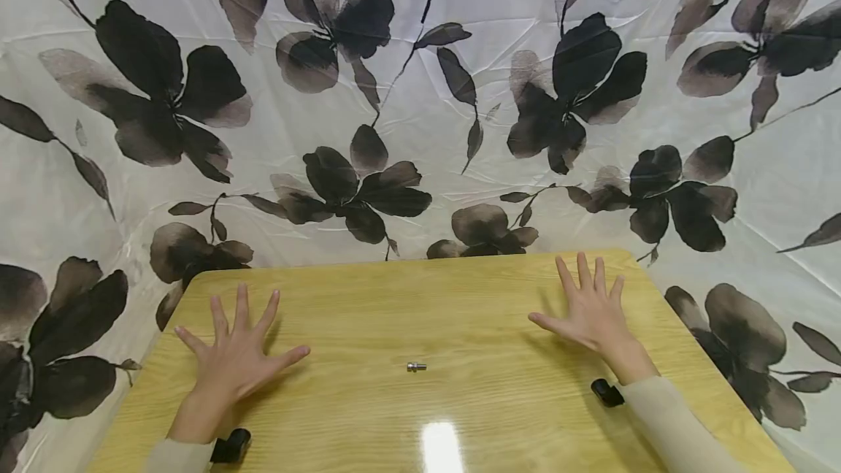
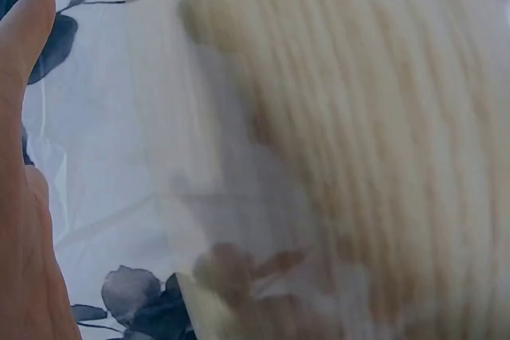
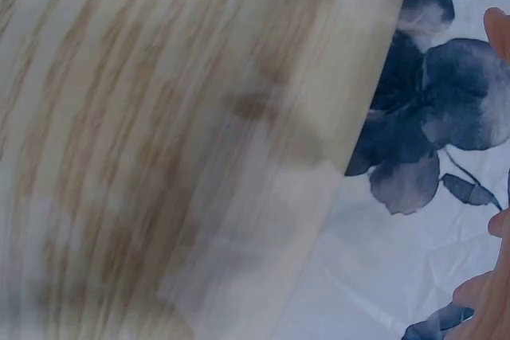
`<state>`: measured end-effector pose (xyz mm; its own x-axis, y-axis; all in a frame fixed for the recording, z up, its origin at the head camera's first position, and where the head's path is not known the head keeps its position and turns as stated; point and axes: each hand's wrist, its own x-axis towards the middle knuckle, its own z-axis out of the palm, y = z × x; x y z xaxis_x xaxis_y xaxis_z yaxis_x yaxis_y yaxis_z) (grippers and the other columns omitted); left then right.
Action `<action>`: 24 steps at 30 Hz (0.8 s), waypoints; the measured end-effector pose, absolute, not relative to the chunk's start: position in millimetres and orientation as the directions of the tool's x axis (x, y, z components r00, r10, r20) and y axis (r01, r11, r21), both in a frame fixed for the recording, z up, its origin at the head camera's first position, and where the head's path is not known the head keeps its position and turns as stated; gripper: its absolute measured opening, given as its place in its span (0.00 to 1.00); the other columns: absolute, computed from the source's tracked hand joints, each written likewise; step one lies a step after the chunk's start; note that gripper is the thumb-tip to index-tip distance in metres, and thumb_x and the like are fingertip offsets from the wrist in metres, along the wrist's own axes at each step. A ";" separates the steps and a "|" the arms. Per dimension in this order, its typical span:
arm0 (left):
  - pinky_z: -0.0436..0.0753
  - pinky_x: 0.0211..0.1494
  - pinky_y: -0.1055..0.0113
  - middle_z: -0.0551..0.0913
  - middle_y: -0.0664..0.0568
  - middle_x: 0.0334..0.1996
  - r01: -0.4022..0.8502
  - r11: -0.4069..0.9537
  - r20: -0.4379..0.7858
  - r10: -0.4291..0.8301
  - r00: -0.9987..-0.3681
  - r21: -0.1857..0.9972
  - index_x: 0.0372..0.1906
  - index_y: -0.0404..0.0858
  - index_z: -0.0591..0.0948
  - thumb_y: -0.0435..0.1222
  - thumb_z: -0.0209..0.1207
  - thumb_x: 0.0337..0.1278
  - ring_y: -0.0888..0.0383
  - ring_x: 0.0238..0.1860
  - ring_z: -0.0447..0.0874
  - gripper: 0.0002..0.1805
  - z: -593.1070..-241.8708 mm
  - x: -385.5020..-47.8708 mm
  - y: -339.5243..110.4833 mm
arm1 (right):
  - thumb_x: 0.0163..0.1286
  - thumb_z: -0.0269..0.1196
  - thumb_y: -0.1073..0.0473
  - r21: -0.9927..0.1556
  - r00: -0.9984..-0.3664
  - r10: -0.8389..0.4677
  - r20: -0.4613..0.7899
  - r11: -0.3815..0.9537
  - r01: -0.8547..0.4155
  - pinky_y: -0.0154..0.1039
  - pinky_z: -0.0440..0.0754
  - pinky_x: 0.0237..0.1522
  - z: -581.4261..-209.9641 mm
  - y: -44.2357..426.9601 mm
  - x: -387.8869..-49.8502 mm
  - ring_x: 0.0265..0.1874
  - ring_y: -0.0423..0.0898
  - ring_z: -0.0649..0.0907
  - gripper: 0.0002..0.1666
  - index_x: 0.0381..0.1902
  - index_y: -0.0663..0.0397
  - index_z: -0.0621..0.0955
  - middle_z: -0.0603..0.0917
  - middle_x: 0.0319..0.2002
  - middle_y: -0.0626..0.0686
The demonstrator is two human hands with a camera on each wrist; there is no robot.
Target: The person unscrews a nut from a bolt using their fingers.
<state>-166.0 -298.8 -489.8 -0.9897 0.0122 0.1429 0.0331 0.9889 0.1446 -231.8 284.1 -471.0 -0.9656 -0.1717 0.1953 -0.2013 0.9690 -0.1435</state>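
A small silvery metal piece that looks like a bolt (image 1: 417, 367) lies on its side on the wooden table (image 1: 368, 312), between the two hands and apart from both. My left hand (image 1: 236, 360) is spread over the left part of the table, fingers straight and apart, holding nothing. On the other side my right hand (image 1: 591, 312) is spread in the same way near the far right corner, also holding nothing. The left wrist view shows part of the left hand (image 2: 20, 197) at its left edge. Bits of the right hand (image 3: 494, 284) show at the right edge of the right wrist view.
A white cloth with dark flowers (image 1: 473, 188) hangs behind the table and at its sides. Each wrist carries a black device, one at the left wrist (image 1: 231, 447) and one at the right wrist (image 1: 607, 393). A bright reflection lies on the near table surface.
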 end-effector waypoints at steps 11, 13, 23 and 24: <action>0.06 0.53 0.23 0.18 0.45 0.81 0.070 0.975 0.171 0.034 -0.985 0.210 0.84 0.59 0.39 0.77 0.54 0.53 0.27 0.76 0.12 0.61 -473.5 -168.1 -282.5 | 0.57 0.59 0.15 -0.268 -0.973 -0.169 0.155 0.941 -0.206 0.84 0.37 0.67 -466.7 266.3 -235.0 0.78 0.76 0.39 0.73 0.85 0.43 0.41 0.38 0.82 0.67; 0.06 0.53 0.24 0.19 0.47 0.81 0.085 0.968 0.168 0.045 -0.985 0.238 0.84 0.59 0.39 0.77 0.54 0.53 0.27 0.76 0.12 0.61 -472.5 -169.3 -275.1 | 0.57 0.60 0.16 -0.299 -0.975 -0.166 0.147 0.932 -0.203 0.84 0.39 0.67 -466.5 261.4 -234.6 0.79 0.75 0.39 0.73 0.85 0.42 0.41 0.37 0.83 0.66; 0.32 0.60 0.11 0.21 0.45 0.82 0.175 0.899 0.212 0.095 -0.973 0.401 0.85 0.55 0.43 0.70 0.66 0.48 0.26 0.78 0.17 0.65 -479.8 -174.2 -234.4 | 0.59 0.66 0.22 -0.429 -0.959 -0.252 0.133 0.857 -0.285 0.82 0.46 0.69 -482.4 220.9 -224.8 0.79 0.76 0.41 0.72 0.84 0.51 0.46 0.42 0.82 0.70; 0.34 0.60 0.11 0.21 0.45 0.82 0.184 0.895 0.216 0.101 -0.971 0.406 0.85 0.54 0.44 0.70 0.67 0.47 0.26 0.78 0.18 0.66 -481.1 -174.3 -229.8 | 0.59 0.66 0.23 -0.446 -0.955 -0.265 0.134 0.844 -0.297 0.82 0.47 0.69 -484.8 216.0 -223.7 0.78 0.76 0.42 0.71 0.84 0.52 0.46 0.42 0.81 0.71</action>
<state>-174.3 -229.8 -481.1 -0.9711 0.1015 0.2160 0.1838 0.8953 0.4058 -223.7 216.0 -484.8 -0.9550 -0.2646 0.1340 -0.2965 0.8444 -0.4461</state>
